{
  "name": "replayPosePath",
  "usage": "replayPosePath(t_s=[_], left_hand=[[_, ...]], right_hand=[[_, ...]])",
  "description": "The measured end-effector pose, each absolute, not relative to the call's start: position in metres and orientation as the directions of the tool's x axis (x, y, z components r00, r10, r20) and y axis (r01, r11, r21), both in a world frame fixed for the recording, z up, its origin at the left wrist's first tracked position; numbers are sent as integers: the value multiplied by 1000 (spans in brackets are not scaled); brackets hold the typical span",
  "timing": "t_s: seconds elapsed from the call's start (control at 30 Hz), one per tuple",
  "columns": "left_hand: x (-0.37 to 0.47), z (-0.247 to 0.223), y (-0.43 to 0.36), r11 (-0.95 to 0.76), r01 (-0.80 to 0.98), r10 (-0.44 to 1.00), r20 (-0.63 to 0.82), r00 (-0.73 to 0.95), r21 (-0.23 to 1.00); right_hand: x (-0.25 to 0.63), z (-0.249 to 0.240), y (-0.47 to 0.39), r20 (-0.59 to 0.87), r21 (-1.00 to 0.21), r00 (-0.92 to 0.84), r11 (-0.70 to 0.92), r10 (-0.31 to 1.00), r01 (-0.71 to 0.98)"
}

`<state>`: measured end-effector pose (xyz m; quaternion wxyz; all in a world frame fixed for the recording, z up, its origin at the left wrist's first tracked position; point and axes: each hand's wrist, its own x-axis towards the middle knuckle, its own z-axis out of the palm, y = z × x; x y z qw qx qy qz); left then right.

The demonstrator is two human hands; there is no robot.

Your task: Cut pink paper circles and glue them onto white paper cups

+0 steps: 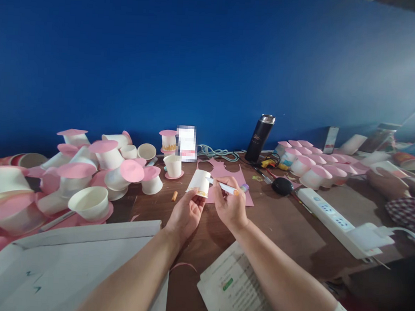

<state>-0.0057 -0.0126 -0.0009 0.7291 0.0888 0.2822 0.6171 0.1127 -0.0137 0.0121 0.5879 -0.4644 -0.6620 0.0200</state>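
My left hand (189,214) grips a white paper cup (199,181) by its lower end, the cup lying on its side in the air over the table. Orange-yellow marks show along the cup's near edge. In my right hand (231,204) is a white marker with an orange end (228,188), its tip at the cup's right side. Beneath lies a pink paper sheet (244,188) with rounded pieces cut out. A small orange cap-like piece (174,196) rests left of my hands. An upright cup on a pink disc (173,166) stands just behind.
Many white cups with pink discs (105,155) crowd the left; more stand in rows (315,175) at the right. A black thermos (260,137), a power strip (330,220), a white box (91,265) and printed papers (234,288) surround the work area. Another person's hand (388,183) is far right.
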Motion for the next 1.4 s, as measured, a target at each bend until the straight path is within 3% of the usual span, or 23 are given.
replayPosePath(t_s=[1.4], left_hand=[[-9, -2, -12, 211, -850, 962, -256, 93, 482]], right_hand=[[107, 15, -22, 736, -541, 1, 587, 677, 602]])
